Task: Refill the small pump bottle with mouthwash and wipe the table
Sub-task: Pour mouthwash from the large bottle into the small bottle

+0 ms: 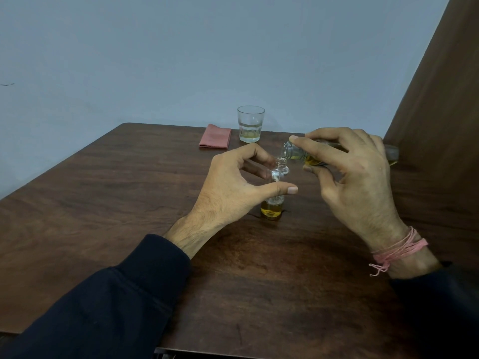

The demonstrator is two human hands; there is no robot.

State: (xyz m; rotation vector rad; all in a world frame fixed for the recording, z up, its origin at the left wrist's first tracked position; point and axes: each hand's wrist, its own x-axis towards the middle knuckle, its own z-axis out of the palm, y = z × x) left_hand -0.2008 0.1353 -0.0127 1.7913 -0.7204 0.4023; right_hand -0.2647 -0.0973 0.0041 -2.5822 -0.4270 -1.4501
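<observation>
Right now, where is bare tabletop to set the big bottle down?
Free: the table's broad left half, and the near strip between the sleeves. Crowded: the centre, where left hand steadies the small bottle, and the back by pink cloth and glass.

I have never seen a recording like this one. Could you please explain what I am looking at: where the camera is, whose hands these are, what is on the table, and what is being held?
There is no machine here. One camera sits on a person's head and looks down at their own two bare hands over a wooden table.

The left hand steadies a small clear bottle standing on the table, with some yellow liquid at its bottom. The right hand holds a larger bottle tipped sideways, its mouth right above the small bottle's neck, to pour the yellow liquid in.

Further back stand a drinking glass with a little pale liquid and, left of it, a folded pink cloth. A small wet patch shows around the small bottle's base.
</observation>
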